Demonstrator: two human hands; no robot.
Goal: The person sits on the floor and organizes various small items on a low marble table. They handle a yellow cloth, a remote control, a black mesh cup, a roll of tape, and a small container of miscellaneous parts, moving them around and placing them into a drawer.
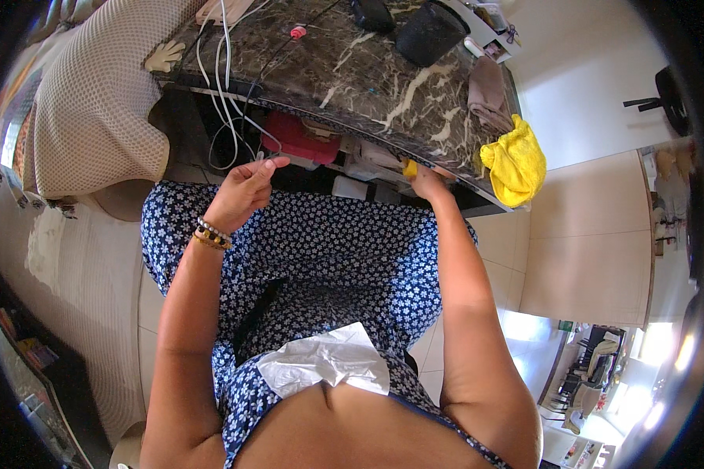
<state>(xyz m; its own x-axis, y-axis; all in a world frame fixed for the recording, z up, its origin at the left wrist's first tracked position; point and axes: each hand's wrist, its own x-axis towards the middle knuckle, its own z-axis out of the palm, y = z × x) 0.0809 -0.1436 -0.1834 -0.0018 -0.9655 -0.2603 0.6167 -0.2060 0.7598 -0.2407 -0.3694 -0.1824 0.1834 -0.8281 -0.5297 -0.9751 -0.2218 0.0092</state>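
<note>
My left hand is raised over my lap, thumb against fingers, with a small clear object between them, too small to name. Just beyond it hang white cables. My right hand reaches into an open drawer or shelf space under the front edge of the dark marble-patterned tabletop. Beside its thumb shows a small yellow object; the edge hides most of the fingers, so the grip is unclear. A red container and a white box lie in the space below the top.
A yellow cloth hangs over the right corner beside a folded grey-brown towel. Farther back stands a black bin-like container. A pale glove lies at the left, near a mesh-covered chair. A white tissue lies on my chest.
</note>
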